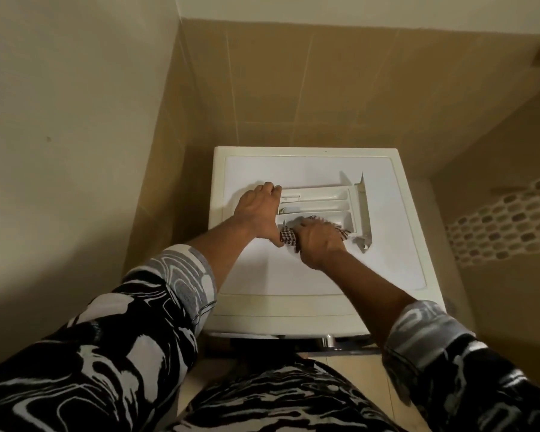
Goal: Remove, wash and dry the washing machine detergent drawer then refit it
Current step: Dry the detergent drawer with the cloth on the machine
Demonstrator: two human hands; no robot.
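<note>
- Beige tiled walls (293,88) meet in a corner behind a white washing machine (293,275).
- The detergent drawer (325,198) lies flat on the machine's top.
- The left hand (258,210) clasps the drawer's end, fingers curled over its edge.
- Just beside that grip, the right hand (317,241) clenches a checked cloth (288,237) inside the nearest compartment.
- The drawer's front panel stands upright beyond the right hand.
- Markings inside the drawer are too small to read.
</note>
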